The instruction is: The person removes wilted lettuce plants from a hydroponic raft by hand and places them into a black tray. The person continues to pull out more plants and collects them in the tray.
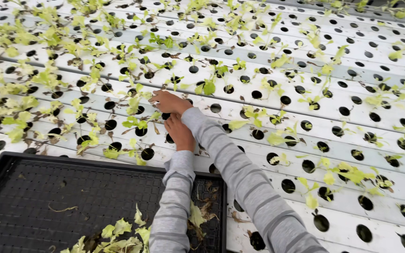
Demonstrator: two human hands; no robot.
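White growing channels (240, 100) with rows of round holes slope away from me, and many holes hold small pale green seedlings (137, 122). My right hand (168, 101) reaches forward, and its fingers are curled together at a seedling (136, 96) by a hole. Just below it, my left hand (180, 133) rests back-up over another hole (169, 138), with its fingers hidden. Both arms wear grey striped sleeves (240, 180).
A black mesh tray (33, 197) lies at the lower left on the channels, with a heap of wilted leaves (118, 234) at its near edge. Several holes to the right (344, 111) hold nothing. Dry brown leaf scraps (207, 206) lie by the tray's right rim.
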